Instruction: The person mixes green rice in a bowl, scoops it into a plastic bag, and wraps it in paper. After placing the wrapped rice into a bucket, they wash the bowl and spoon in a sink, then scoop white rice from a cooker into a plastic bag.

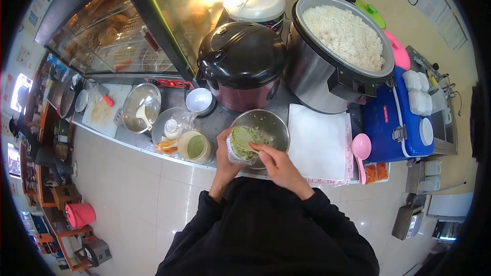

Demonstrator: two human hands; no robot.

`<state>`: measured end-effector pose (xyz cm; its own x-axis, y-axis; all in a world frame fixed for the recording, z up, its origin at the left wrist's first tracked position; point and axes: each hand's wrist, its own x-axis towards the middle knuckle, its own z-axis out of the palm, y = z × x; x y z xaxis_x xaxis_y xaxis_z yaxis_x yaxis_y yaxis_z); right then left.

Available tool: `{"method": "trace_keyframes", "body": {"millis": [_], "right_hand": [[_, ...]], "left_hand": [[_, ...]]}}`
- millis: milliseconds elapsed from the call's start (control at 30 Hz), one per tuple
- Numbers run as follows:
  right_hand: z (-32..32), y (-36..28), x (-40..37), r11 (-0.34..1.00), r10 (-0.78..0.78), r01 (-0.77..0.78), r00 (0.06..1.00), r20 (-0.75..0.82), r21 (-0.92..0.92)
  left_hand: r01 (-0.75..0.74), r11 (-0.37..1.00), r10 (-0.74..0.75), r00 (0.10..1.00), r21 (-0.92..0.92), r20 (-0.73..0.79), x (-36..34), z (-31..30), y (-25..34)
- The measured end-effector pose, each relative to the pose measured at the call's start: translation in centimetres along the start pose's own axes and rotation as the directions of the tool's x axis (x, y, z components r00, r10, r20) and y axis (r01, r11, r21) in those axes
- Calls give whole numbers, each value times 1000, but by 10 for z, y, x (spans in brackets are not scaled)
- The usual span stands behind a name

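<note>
L hand (222,151) grips wht ctnr (231,154), lumpy grn mix (242,137); R hand (281,166) pinches utensil (247,147).

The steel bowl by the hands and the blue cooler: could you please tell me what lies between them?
The head view shows white paper beside the bowl, then a pink ladle beside the cooler.

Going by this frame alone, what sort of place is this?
Probably a small food-service kitchen: a big open rice cooker full of rice, a glass-fronted cabinet with browned food, and a blue cooler.
</note>
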<state>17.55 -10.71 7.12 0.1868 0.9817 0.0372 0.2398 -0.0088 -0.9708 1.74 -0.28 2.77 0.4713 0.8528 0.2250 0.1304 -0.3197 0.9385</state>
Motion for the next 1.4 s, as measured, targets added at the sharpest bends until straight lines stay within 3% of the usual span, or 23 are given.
{"method": "trace_keyframes", "body": {"millis": [100,167,200,300,333,433,467,533,600,633,667,700,733,800,867,967,1000,1033,1067,1167,1200,1300,1400], "right_hand": [[-22,-4,10,995,96,-92,990,-102,41],[-35,2,14,991,-13,-27,955,-297,-131],[-39,14,12,939,-39,-76,946,-322,-337],[-37,42,9,568,-140,24,988,-68,-823],[-32,53,12,409,-71,57,997,31,-911],[-24,54,8,378,-136,150,985,106,-914],[-26,47,2,445,-209,141,977,51,-884],[-33,33,-10,877,-149,66,979,-138,-476],[-41,46,-38,994,37,-18,984,-175,105],[-45,42,-59,840,204,-87,965,-163,536],[-51,31,-80,507,346,-109,935,-85,855],[-59,25,-94,67,431,-78,901,42,995],[-74,26,-102,-81,366,-21,929,49,996],[-108,47,-112,61,466,7,884,-35,998],[-143,48,-115,189,526,-26,847,-79,982],[-171,91,-89,723,484,-99,779,-399,683],[-175,96,-80,926,302,-145,839,-452,349],[-175,99,-69,989,114,-144,898,-425,-40],[-172,102,-63,901,-51,-95,946,-322,-423],[-153,120,-60,589,-95,6,994,-62,-808],[-153,121,-60,595,-109,31,993,-43,-803],[-174,118,-55,655,89,29,989,115,-755],[-184,117,-42,615,101,115,970,222,-780]], "left_hand": [[-20,996,17,999,-83,-33,-4,-7,-1],[-23,988,12,997,-151,-73,-7,-14,5],[-11,992,1,997,-122,-81,-9,-19,11],[13,999,-16,997,-41,-73,-13,-27,23],[13,1000,-14,998,-21,-59,-15,-27,22],[-32,999,31,998,-18,-47,-23,-11,23],[-51,998,50,998,-28,-46,-25,-1,26],[-134,985,131,991,-105,-37,-25,25,48],[-228,967,231,973,-114,7,-27,60,63],[-286,955,290,956,-84,49,-28,79,67],[-312,949,314,947,-34,64,-31,104,70],[-339,941,337,938,17,79,-34,127,75],[-301,950,287,947,85,141,-37,147,81],[-238,943,178,951,233,252,-41,176,93],[-161,964,79,934,213,347,-51,191,84],[-193,911,-6,877,364,480,-78,204,44],[-240,871,-11,863,428,506,-91,203,29],[-288,824,-19,848,489,530,-96,201,28],[-359,763,-15,821,537,571,-102,200,28],[-393,734,-33,794,554,607,-114,207,26],[-408,709,-37,793,575,608,-114,208,26],[-430,670,-46,789,605,613,-121,210,27],[-432,682,-22,794,590,608,-121,209,27]]}}
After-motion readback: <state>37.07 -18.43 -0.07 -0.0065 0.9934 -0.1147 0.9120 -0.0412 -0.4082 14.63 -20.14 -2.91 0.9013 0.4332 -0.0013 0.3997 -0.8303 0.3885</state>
